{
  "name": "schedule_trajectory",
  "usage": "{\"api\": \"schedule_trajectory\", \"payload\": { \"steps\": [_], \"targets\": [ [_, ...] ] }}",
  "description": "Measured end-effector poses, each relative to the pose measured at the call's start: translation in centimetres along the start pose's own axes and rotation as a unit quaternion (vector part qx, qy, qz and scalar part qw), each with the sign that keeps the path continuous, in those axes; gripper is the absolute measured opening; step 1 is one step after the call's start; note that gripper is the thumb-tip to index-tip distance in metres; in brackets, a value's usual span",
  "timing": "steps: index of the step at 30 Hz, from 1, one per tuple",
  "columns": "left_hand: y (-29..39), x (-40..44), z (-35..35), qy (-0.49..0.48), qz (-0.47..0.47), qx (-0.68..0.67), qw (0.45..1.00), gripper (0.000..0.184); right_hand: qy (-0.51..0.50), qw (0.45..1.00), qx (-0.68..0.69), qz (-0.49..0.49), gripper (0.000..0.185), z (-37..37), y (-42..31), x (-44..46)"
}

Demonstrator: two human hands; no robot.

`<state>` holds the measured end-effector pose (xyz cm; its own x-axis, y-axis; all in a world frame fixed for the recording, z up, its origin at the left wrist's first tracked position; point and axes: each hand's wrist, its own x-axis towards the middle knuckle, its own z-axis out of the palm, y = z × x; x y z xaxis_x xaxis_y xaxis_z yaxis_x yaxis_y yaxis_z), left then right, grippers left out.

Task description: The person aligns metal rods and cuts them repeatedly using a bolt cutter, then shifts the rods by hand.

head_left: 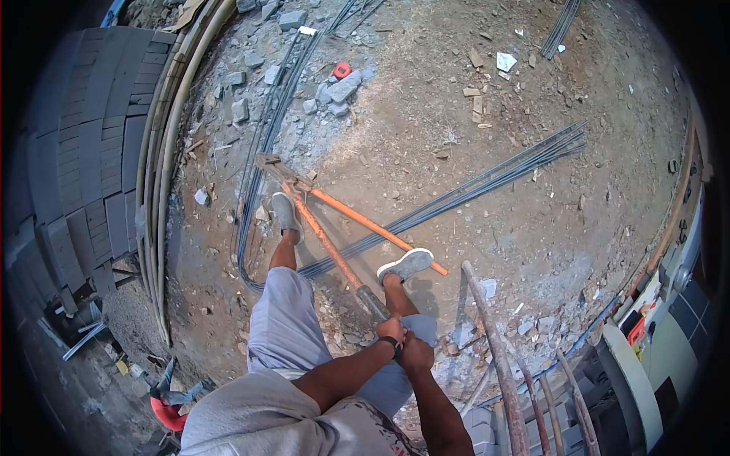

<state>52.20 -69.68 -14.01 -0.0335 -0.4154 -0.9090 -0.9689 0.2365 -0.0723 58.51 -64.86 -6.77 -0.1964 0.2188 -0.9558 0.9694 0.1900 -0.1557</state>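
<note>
A long orange bolt cutter [319, 231] is held low in front of the body by one of its two handles. The dark grip [371, 301] of that handle is grasped near its end by both hands: the left hand [391, 328] is clenched nearer the cutting head, a black wristband [392, 346] being worn just behind it, and the right hand [417, 354] is closed immediately next to it. The second handle [357, 218] is spread apart to the right, its tip showing beyond the right shoe [405, 264], by which part of it is covered. The cutting head [275, 166] is located just beyond the left shoe [286, 214], at a bundle of thin metal rods [262, 144]; whether any rod is caught between the jaws cannot be told with certainty at this angle. The rods are bent round at the near left and are crossed by both handles. A red tape measure [342, 70] is noted beside broken blocks [344, 87] on the dirt ground [487, 213]. Long pipes [176, 114] and stacked grey slabs [84, 152] are found at the left; poles [498, 357] are seen at the lower right. A person in red [167, 413] is observed at the lower left.
</note>
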Motion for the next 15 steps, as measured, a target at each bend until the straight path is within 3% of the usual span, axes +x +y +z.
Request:
{"api": "schedule_trajectory", "payload": {
  "steps": [7, 10, 13, 15],
  "targets": [
    [-0.9, 1.1, 3.8, 0.044, 0.040, 0.023, 0.998, 0.028, -0.012, 0.999, -0.024, -0.036, 0.029, -1.7, 3.2, 1.8],
    [-3.7, 7.4, 7.9, 0.089, 0.023, 0.017, 0.996, 0.041, -0.006, 0.998, -0.053, -0.022, 0.026, -3.6, 5.1, 6.6],
    [-2.7, 9.2, 18.0, 0.082, 0.079, 0.136, 0.984, 0.034, 0.039, 0.995, -0.090, -0.025, 0.029, -10.4, 9.6, 14.5],
    [-2.6, 10.9, 21.3, 0.071, 0.110, 0.246, 0.961, 0.041, 0.048, 0.992, -0.109, -0.039, 0.029, -11.5, 11.2, 17.5]
  ]
}}
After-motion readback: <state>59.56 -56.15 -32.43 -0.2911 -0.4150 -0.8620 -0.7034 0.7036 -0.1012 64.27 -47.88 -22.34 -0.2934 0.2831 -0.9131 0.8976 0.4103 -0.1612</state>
